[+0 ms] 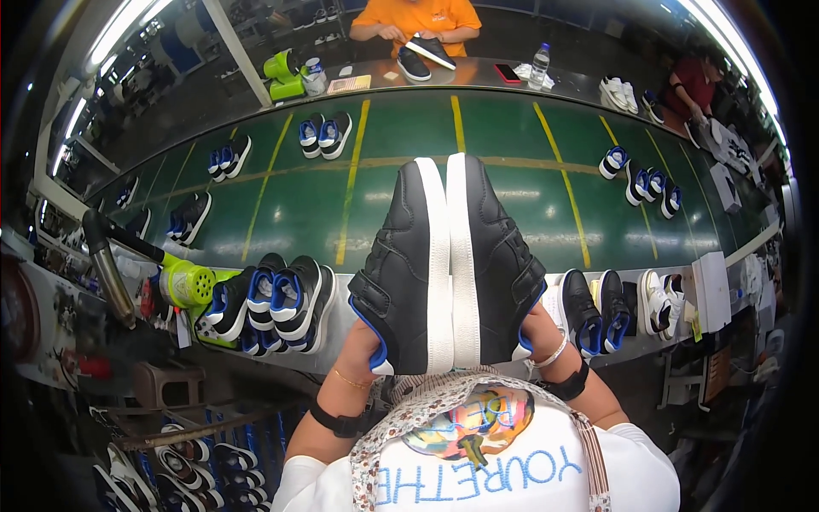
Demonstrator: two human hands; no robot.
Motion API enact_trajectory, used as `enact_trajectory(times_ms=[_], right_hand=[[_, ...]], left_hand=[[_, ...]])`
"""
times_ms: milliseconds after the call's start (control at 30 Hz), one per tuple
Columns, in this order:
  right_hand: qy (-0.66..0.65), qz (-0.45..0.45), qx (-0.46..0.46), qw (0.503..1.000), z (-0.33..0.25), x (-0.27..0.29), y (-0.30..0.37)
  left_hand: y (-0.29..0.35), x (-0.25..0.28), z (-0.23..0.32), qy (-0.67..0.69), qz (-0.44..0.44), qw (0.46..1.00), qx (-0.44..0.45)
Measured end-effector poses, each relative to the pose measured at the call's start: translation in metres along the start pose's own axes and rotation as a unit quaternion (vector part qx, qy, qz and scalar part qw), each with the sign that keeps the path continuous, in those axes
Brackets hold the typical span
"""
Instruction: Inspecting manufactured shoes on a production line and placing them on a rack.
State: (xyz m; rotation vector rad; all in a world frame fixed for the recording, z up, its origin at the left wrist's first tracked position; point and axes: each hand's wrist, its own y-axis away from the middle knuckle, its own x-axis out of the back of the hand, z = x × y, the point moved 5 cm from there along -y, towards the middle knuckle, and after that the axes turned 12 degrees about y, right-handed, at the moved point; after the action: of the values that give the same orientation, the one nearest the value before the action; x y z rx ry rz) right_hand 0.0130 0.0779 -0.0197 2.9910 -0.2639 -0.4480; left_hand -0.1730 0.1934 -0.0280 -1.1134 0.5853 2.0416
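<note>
Two black sneakers with white soles and blue lining are held up in front of me, toes pointing away and soles pressed together. My left hand reaches into the heel opening of the left sneaker. Likewise my right hand is in the opening of the right sneaker. The shoes hide the fingers of both hands. Each sneaker has a strap across its upper. Just right of my right hand stands another black pair on the metal ledge.
A green conveyor belt with yellow lines carries several sneakers. Stacked sneakers and a green blower sit at left. White shoes stand at right. Across the belt, a person in orange handles a shoe.
</note>
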Motion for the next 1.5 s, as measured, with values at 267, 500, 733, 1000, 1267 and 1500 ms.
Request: enact_trajectory(times_ms=[267,500,733,1000,1267,1500], right_hand=[[-0.029,-0.011,-0.026,0.999,0.015,0.007,-0.001],[-0.012,0.015,-0.032,0.999,0.002,0.0,0.002],[-0.083,0.023,0.021,0.996,-0.006,-0.004,-0.001],[-0.087,-0.048,0.045,0.994,-0.004,-0.018,-0.007],[-0.123,-0.154,0.036,0.98,0.007,-0.023,-0.016],[-0.114,-0.158,0.036,0.98,0.021,-0.013,-0.014]], left_hand=[[0.001,-0.011,-0.001,0.054,0.0,0.998,0.017],[0.003,-0.002,-0.002,0.079,0.007,0.996,0.03],[0.007,-0.024,0.013,-0.082,-0.031,0.996,-0.014],[-0.007,0.005,-0.007,0.053,-0.037,0.998,-0.015],[-0.014,-0.013,-0.022,0.109,-0.097,0.986,0.084],[-0.008,0.011,-0.024,0.095,-0.091,0.986,0.107]])
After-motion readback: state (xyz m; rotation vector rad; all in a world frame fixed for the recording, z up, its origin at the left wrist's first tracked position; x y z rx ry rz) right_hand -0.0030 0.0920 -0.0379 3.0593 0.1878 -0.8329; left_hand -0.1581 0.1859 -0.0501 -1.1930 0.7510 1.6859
